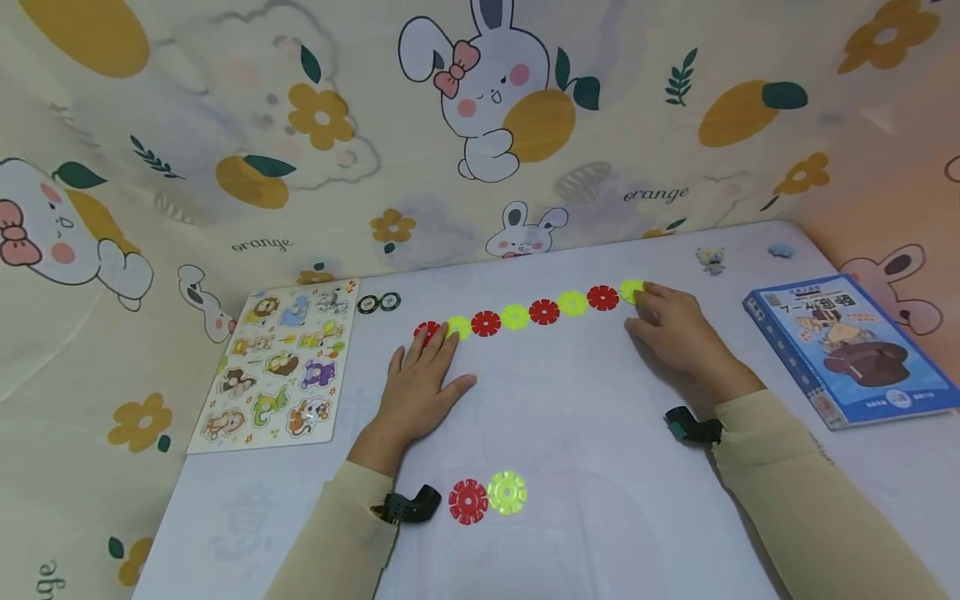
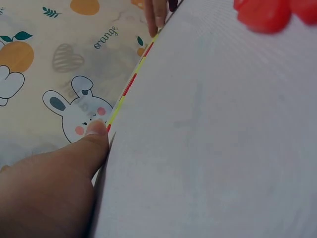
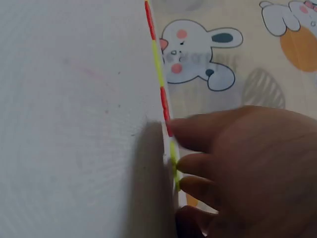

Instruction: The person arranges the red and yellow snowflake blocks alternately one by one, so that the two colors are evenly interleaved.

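A row of red and yellow-green notched plastic discs [image 1: 543, 312] lies across the table, the colours alternating. My left hand [image 1: 416, 392] rests palm down at the row's left end, with extended fingers on the red disc [image 1: 423, 330] and the yellow-green disc [image 1: 459, 327] there. At the other end, fingertips of my right hand [image 1: 678, 333] touch the last yellow-green disc [image 1: 628, 290], partly covering it; the thumb stands apart. From the right wrist, the row shows edge-on as a thin strip [image 3: 157, 62]. A loose red disc [image 1: 468, 502] and yellow-green disc [image 1: 507, 492] lie side by side nearer me.
An animal picture board [image 1: 281, 362] lies on the left, with two small dark rings [image 1: 379, 302] beside it. On the right is a blue box [image 1: 855, 350] with a hat picture. Two small figures [image 1: 711, 261] sit at the back right. A patterned cloth [image 1: 337, 208] hangs behind the table.
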A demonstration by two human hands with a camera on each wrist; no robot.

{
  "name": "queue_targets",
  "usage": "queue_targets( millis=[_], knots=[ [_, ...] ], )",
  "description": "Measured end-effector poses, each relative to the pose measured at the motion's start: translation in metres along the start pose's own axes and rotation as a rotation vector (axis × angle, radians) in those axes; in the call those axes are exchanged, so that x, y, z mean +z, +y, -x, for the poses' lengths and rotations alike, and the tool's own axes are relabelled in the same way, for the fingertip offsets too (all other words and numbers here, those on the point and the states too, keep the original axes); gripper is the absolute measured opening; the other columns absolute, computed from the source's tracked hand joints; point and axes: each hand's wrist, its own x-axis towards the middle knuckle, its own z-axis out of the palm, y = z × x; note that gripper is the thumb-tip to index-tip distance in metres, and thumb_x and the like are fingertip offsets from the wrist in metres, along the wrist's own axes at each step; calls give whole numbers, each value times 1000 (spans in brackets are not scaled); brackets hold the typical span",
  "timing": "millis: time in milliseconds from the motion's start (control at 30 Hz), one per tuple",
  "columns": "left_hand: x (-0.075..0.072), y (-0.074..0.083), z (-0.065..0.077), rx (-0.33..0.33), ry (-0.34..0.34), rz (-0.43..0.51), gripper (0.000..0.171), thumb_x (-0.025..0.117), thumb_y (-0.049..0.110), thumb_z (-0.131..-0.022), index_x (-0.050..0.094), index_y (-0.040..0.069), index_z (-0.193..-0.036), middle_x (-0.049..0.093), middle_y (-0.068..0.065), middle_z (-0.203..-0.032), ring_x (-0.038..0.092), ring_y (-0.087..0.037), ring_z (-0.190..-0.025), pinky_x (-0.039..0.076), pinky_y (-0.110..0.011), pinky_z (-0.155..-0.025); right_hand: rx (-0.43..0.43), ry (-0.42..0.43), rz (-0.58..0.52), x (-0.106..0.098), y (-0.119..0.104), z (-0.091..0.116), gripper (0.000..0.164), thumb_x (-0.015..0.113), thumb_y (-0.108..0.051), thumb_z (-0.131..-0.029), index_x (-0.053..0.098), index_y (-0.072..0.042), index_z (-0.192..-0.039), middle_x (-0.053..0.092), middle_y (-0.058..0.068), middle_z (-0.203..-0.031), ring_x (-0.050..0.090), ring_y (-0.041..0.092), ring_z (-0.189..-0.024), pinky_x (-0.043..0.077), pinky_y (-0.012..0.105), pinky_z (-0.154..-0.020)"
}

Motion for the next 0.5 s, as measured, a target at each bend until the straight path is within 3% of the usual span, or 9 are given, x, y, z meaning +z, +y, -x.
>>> queue_targets(
  millis=[200,500],
  knots=[
    [-1,1,0,-5,2,-9,80,36,71,-89,23,26,-154,12,3,-159,2,-26,-144,5,-58,-109,-28,-54,100,1,-2,2,66,57,-38,-95,35,-3,-147,18,20,-155,10,45,-138,12,69,-102],
    [0,0,0,-11,0,-16,80,36,70,-89,24,25,-153,13,3,-159,2,-26,-144,5,-57,-110,-4,-47,164,9,-2,3,76,53,-53,-92,30,-11,-151,14,24,-152,9,49,-133,17,69,-96]
  ],
)
